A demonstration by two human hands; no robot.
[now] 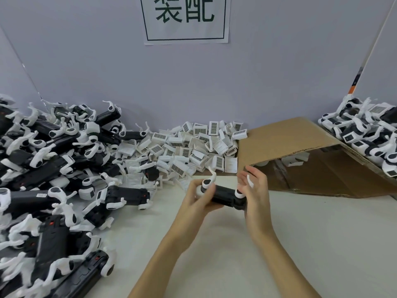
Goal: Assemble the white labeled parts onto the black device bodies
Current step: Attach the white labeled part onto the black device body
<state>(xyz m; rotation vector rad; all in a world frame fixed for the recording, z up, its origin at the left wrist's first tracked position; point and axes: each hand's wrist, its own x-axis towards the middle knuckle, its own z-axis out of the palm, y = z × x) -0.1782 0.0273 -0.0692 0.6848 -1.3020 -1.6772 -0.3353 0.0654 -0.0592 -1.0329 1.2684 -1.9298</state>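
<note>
I hold one black device body (225, 195) with white arm ends above the table, just in front of me. My left hand (198, 197) grips its left end, fingers curled round it. My right hand (255, 190) cups its right end, with fingers raised beside a thin white arm. A heap of white labeled parts (193, 145) with barcode stickers lies behind my hands against the wall. A large pile of black device bodies (53, 179) fills the left side.
A flattened cardboard box (300, 147) lies at the right, behind my right hand. More devices with white parts (369, 134) are stacked at the far right. A paper sign (184, 18) hangs on the grey wall. Bare table (322, 244) lies at the front right.
</note>
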